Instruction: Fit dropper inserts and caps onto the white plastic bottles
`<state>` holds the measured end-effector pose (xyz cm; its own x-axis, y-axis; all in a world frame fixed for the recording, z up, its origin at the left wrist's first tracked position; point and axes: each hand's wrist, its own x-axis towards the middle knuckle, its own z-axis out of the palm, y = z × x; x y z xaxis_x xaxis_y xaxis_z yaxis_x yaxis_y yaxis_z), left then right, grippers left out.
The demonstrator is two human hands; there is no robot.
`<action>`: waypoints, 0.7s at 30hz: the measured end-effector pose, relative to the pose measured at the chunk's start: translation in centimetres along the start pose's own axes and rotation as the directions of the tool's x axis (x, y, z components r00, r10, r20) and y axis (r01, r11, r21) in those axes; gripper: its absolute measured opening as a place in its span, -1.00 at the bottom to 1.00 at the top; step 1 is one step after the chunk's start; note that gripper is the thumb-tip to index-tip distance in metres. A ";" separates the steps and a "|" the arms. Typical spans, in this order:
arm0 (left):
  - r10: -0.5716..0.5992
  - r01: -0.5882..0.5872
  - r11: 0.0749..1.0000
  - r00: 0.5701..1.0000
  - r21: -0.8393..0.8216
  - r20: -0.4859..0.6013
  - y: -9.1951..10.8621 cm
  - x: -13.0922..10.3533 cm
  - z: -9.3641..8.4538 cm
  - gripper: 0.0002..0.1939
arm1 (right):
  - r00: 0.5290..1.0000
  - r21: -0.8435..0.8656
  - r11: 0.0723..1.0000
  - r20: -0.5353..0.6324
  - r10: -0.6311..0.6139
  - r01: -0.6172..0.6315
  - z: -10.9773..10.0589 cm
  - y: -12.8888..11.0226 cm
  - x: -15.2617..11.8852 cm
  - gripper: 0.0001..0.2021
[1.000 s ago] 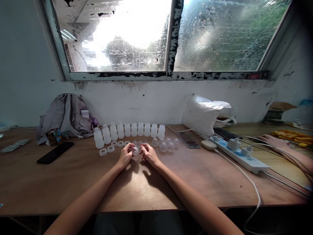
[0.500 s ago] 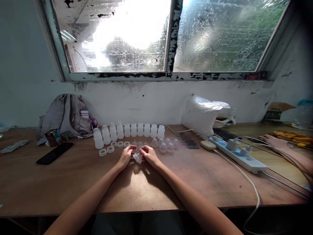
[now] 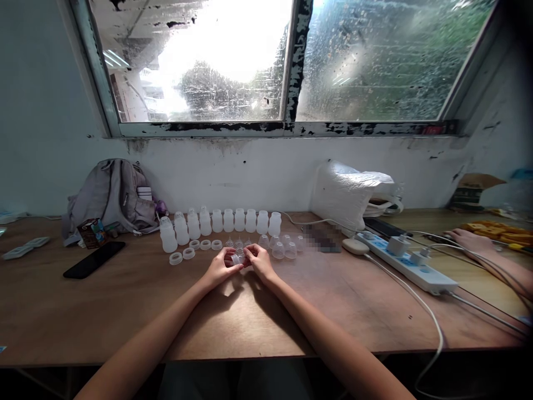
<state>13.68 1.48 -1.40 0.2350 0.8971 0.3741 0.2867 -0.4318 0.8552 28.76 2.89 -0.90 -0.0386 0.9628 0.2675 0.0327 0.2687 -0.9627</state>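
Observation:
My left hand (image 3: 220, 268) and my right hand (image 3: 259, 260) meet over the table's middle, both closed on a small translucent ring-like piece (image 3: 237, 259) with ridged sides. Just behind my fingers stand clear nipples (image 3: 239, 244), partly hidden. White rings (image 3: 175, 258) lie to the left of my left hand. Right of my right hand are several clear dome caps (image 3: 278, 250). A row of frosted bottles (image 3: 217, 221) stands behind; the ones at the left end have tops on.
A black phone (image 3: 95, 260) and grey backpack (image 3: 112, 197) are at the left. On the right are a power strip (image 3: 410, 265) with cables, a white bag (image 3: 339, 194) and another person's hand (image 3: 470, 243).
The translucent piece has been tilted and raised slightly between my hands. My left fingers have shifted around it, with the thumb now along its near side.

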 end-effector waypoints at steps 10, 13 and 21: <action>0.090 -0.086 0.992 0.995 0.096 -0.033 0.8 -0.3 -0.3 -0.64 | 0.996 -0.071 0.996 0.071 0.052 -0.048 0.0 0.5 0.2 -0.72; 0.133 -0.134 0.981 0.991 0.139 0.010 1.4 0.3 -0.8 -0.63 | 1.000 -0.064 0.998 0.016 0.006 -0.005 -0.4 0.3 0.4 -0.71; -0.074 0.141 0.931 0.976 0.337 -0.203 0.6 8.7 -4.9 -0.65 | 0.985 -0.019 0.998 -0.161 0.054 -0.057 -2.4 0.8 1.5 -0.71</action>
<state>11.37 9.53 4.12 0.0194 0.9269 0.3747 0.6130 -0.3071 0.7280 31.11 4.58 -1.17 0.1249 0.9678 0.2187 0.0536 0.2135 -0.9755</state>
